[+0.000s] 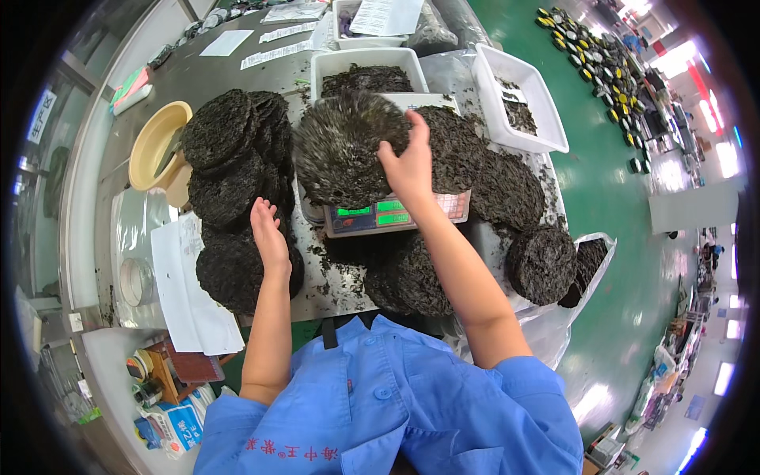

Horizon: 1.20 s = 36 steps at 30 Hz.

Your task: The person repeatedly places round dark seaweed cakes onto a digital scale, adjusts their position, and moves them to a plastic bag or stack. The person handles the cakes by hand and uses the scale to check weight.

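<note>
My right hand [409, 157] is at the right edge of a round, dark dried seaweed cake [350, 151], thumb and forefinger spread; motion blurs the cake, and whether the fingers grip it I cannot tell. The cake is over an electronic scale [395, 215] with lit green displays. My left hand [270, 234] is raised with its palm turned inward, holding nothing, beside the left piles of seaweed cakes [222, 184]. More round seaweed cakes [504, 190] lie right of the scale, and others [409, 276] lie in front of it.
Beyond the scale is a white plastic tub of seaweed [368, 56]; another white tub [549, 113] stands at the right. A yellow basin [142, 148] and paper sheets [178, 291] are at the left. A clear plastic bag [564, 332] hangs at the table's near right edge.
</note>
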Each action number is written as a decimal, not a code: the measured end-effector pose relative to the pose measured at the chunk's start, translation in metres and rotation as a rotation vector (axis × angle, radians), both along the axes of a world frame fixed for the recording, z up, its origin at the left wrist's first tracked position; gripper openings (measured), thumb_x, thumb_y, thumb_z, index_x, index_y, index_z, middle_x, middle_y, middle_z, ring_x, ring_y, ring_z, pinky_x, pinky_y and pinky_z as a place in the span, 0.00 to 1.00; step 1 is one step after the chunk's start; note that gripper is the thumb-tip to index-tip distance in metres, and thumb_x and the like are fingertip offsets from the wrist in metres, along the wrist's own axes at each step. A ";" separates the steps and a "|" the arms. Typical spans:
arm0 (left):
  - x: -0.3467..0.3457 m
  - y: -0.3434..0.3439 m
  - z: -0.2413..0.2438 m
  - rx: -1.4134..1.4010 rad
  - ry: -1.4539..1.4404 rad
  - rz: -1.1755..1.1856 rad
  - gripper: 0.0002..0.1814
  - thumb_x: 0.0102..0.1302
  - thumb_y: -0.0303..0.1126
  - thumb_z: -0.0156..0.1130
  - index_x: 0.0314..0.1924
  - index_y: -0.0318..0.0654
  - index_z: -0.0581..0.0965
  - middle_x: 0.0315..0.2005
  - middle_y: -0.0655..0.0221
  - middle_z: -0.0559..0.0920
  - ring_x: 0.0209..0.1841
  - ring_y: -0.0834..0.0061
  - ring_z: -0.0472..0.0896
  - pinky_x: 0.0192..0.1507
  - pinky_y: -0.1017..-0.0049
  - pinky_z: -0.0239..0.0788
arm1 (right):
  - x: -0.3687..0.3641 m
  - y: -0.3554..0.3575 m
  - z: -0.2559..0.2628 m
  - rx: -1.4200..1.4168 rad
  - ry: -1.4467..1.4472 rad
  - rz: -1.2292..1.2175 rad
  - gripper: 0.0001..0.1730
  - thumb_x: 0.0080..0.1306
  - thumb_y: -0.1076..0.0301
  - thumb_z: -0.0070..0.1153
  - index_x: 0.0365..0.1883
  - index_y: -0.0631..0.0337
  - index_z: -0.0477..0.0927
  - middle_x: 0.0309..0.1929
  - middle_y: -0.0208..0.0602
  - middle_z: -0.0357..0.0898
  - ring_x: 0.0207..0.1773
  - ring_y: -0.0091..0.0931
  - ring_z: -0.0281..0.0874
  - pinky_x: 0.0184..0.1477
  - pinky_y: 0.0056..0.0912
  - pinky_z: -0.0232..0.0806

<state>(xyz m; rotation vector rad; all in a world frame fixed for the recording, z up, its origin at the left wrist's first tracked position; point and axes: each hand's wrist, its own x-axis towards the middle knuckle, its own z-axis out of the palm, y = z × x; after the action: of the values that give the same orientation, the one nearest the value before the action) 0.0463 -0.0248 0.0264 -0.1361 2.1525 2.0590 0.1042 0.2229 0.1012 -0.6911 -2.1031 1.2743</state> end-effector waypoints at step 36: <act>-0.012 0.070 -0.007 0.188 -0.096 -0.213 0.33 0.70 0.46 0.62 0.65 0.29 0.68 0.60 0.62 0.75 0.61 0.71 0.72 0.64 0.68 0.59 | 0.100 0.123 -0.092 0.112 -0.438 -0.415 0.51 0.55 0.35 0.66 0.61 0.74 0.71 0.62 0.61 0.70 0.65 0.48 0.68 0.66 0.47 0.62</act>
<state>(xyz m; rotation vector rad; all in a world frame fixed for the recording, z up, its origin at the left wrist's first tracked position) 0.0347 0.0453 0.0191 0.0170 1.8213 2.0713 0.2042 0.3462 0.0092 -1.3703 -2.1792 0.8221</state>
